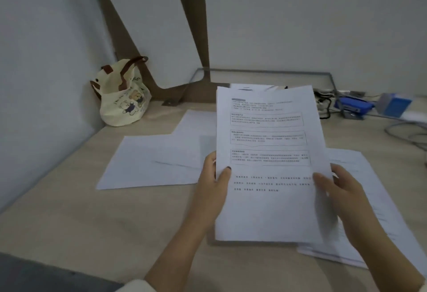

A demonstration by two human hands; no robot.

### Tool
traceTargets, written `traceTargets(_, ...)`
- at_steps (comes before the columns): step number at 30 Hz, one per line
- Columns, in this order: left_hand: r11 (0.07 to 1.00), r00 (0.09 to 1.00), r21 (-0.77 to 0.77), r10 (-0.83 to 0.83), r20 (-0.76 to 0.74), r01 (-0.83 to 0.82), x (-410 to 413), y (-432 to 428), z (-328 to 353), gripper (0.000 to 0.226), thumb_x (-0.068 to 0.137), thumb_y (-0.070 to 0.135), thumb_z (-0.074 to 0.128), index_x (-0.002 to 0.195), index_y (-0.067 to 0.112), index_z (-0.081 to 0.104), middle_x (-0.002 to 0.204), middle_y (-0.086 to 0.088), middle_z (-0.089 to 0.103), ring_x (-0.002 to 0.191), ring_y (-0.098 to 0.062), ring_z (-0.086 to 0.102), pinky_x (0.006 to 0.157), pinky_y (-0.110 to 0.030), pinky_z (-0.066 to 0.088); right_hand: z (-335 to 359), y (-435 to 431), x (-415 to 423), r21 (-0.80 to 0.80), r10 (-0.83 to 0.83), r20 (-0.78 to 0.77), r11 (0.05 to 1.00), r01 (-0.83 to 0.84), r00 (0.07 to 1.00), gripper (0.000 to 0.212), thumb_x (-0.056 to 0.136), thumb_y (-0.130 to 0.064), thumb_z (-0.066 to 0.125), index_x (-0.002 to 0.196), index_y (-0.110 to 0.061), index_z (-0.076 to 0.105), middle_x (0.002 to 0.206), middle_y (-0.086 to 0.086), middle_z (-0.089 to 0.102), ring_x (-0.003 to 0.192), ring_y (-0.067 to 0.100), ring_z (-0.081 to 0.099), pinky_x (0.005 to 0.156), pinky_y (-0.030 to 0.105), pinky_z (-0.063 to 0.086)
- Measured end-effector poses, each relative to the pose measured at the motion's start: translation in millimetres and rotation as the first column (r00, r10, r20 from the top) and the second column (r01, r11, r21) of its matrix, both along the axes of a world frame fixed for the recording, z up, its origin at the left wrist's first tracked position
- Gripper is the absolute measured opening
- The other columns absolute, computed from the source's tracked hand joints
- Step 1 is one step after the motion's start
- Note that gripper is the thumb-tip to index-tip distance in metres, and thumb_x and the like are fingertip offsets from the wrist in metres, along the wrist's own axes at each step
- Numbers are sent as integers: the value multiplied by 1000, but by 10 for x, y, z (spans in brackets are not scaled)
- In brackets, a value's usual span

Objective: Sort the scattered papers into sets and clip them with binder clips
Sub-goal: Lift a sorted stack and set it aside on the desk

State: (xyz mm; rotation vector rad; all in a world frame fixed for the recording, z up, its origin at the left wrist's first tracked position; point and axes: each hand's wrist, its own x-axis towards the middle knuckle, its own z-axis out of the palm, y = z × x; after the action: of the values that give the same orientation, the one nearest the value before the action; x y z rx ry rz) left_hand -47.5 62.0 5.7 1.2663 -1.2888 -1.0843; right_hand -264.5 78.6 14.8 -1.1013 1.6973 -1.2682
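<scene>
Papers (pixel 270 164), a white stack with boxed text, gripped by both hands (pixel 212 183) (pixel 342 194).

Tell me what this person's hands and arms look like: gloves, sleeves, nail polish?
No gloves: the left hand and right hand are bare, and no ring or watch shows. The left thumbnail wears dark polish. Both forearms are uncovered; a pale cream sleeve shows at the frame's bottom edge on the left arm.
</scene>
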Motion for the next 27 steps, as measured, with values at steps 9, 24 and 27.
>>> traceTargets(9, 968, 959, 96, -243, 142, 231, -1212, -194, -227, 34, 94, 22, 44, 127, 28, 44, 100, 26, 58, 95, 0, 60, 88, -36, 53, -174, 182, -1172, 128, -245, -132, 957, 262, 960, 22, 91, -16, 50, 112, -15, 56, 100, 9, 63, 82, 27, 59, 74, 38, 45)
traceTargets(24, 951, 792, 75, -291, 537, 299, -1408, -195, -738, 53, 92, 19, 50, 142, 18, 32, 153, 9, 21, 141, -8, 18, 118, -27, 15, -534, 99, -1465, 196, -144, -355, 955, 224, 924, 28, 93, -18, 45, 119, -18, 55, 93, 0, 59, 70, 10, 50, 56, 22, 36)
traceTargets(27, 943, 810, 68, -316, 494, 326, -1359, -150, -742, 54, 92, 18, 51, 142, 20, 32, 154, 12, 19, 141, -3, 18, 117, -25, 17, -549, 127, -1442, 191, -135, -353, 958, 212, 926, 28, 93, -16, 45, 118, -17, 57, 94, 2, 62, 75, 14, 53, 57, 20, 38)
